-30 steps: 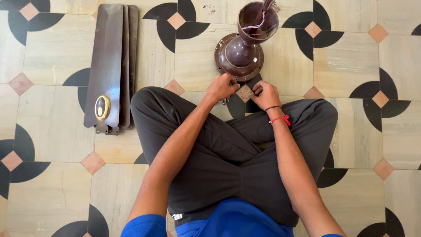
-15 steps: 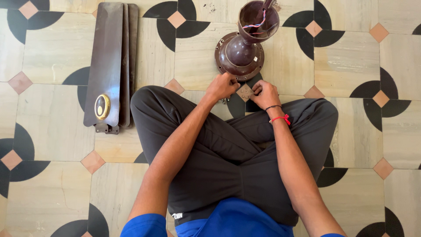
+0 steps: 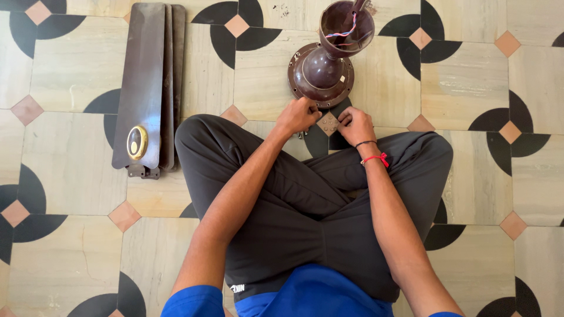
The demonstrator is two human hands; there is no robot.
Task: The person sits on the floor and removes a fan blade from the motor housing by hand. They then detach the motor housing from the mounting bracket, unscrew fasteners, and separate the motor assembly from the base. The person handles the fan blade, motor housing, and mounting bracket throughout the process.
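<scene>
A brown ceiling fan motor (image 3: 320, 73) stands on the tiled floor in front of my crossed legs. Behind it is its cup-shaped canopy (image 3: 346, 26), with coloured wires inside. My left hand (image 3: 298, 115) rests at the motor's near rim with its fingers bent. Small metal pieces (image 3: 302, 135) lie on the floor just under that hand. My right hand (image 3: 354, 124) is a little to the right, low over a small diamond tile, fingers curled. It wears a red thread and a dark band at the wrist. What either hand pinches is hidden.
Three brown fan blades (image 3: 147, 88) lie stacked on the floor to the left, with a gold oval emblem and their brackets at the near end. My knees in dark trousers (image 3: 305, 199) spread wide across the floor. Patterned tiles surround everything.
</scene>
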